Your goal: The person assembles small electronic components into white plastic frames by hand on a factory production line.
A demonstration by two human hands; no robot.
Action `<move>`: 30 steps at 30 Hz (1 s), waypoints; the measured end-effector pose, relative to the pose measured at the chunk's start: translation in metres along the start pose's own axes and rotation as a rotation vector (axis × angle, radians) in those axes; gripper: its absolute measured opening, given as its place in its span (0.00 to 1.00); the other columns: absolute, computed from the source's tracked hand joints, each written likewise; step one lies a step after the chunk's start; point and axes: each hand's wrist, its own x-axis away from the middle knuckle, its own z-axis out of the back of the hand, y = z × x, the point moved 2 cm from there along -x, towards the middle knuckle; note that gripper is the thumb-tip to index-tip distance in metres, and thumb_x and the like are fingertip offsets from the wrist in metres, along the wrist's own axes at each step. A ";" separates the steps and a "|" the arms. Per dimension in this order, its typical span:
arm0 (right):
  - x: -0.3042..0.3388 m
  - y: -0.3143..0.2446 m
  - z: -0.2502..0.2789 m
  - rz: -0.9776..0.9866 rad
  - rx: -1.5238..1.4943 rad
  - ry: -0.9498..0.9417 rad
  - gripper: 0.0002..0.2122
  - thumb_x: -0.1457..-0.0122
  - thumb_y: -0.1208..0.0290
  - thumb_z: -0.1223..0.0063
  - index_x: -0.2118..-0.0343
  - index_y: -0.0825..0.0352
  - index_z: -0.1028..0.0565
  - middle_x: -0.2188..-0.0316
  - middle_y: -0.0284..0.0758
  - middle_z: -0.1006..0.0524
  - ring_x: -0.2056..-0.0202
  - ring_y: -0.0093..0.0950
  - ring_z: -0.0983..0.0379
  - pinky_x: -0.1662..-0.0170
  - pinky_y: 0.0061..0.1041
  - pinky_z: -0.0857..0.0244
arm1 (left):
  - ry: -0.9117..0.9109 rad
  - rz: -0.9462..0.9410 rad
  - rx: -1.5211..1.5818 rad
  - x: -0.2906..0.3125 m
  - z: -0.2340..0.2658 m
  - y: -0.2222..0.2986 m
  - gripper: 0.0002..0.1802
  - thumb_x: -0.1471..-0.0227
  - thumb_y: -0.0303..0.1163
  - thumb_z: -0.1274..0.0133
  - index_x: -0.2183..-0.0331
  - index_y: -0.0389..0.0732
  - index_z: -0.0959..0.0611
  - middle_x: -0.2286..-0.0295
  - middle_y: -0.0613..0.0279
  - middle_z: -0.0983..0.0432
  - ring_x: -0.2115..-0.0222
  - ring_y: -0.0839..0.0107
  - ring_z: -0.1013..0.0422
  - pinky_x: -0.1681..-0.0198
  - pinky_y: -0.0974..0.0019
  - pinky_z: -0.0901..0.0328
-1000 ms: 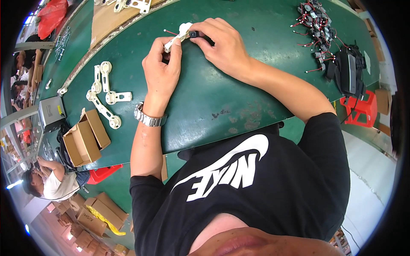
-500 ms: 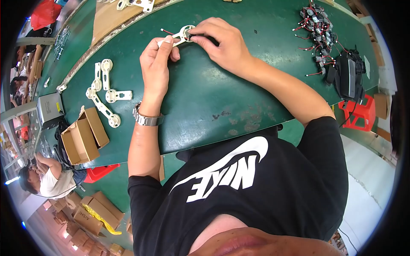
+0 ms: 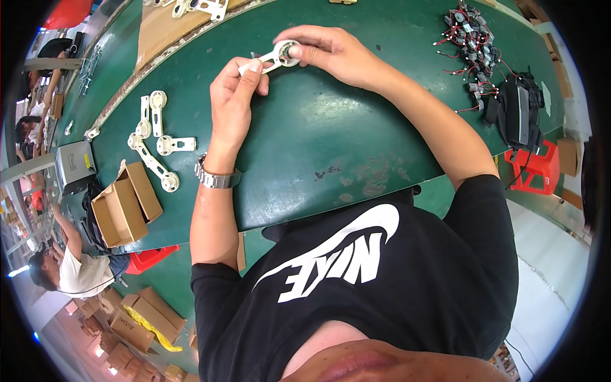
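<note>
Over the far middle of the green table, both hands hold a white plastic arm (image 3: 270, 63) with a ring-shaped end. My left hand (image 3: 235, 89) pinches its narrow end between thumb and fingers. My right hand (image 3: 340, 58) is closed at the ring end, its thumb pressed into the opening and the fingers behind. Something small and dark shows inside the ring, mostly covered by the thumb; I cannot make out what it is. Several similar white plastic arms (image 3: 150, 155) lie on the table to the left of my left forearm.
A heap of small grey motors with red wires (image 3: 474, 44) lies at the far right, beside a black device (image 3: 519, 114). An open cardboard box (image 3: 121, 213) and a grey metal box (image 3: 75, 162) stand at the left. Another person (image 3: 79, 270) sits beyond the left table edge.
The ring end has turned to face up more and shifted slightly right. My right thumb now presses into the ring. The red wire with a white plug no longer shows beyond the part.
</note>
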 end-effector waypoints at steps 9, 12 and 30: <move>0.002 -0.010 0.006 -0.072 0.079 -0.089 0.14 0.31 0.77 0.47 0.44 0.66 0.23 0.60 0.29 0.18 0.63 0.17 0.28 0.57 0.22 0.31 | 0.005 0.007 -0.009 0.004 -0.008 0.002 0.15 0.29 0.37 0.49 0.59 0.34 0.17 0.74 0.69 0.26 0.72 0.80 0.34 0.65 0.74 0.38; 0.002 -0.008 0.006 -0.060 0.053 -0.087 0.14 0.31 0.78 0.47 0.44 0.67 0.23 0.60 0.30 0.18 0.62 0.18 0.28 0.57 0.22 0.31 | 0.012 0.001 0.000 0.005 -0.009 0.000 0.15 0.29 0.38 0.50 0.59 0.34 0.17 0.74 0.69 0.25 0.72 0.80 0.33 0.65 0.74 0.38; 0.005 -0.016 -0.006 -0.257 0.142 0.135 0.13 0.35 0.80 0.42 0.48 0.67 0.18 0.63 0.32 0.15 0.61 0.19 0.21 0.55 0.23 0.28 | -0.012 -0.049 -0.059 0.007 -0.014 -0.003 0.14 0.28 0.38 0.51 0.59 0.36 0.19 0.74 0.69 0.25 0.72 0.81 0.33 0.65 0.75 0.37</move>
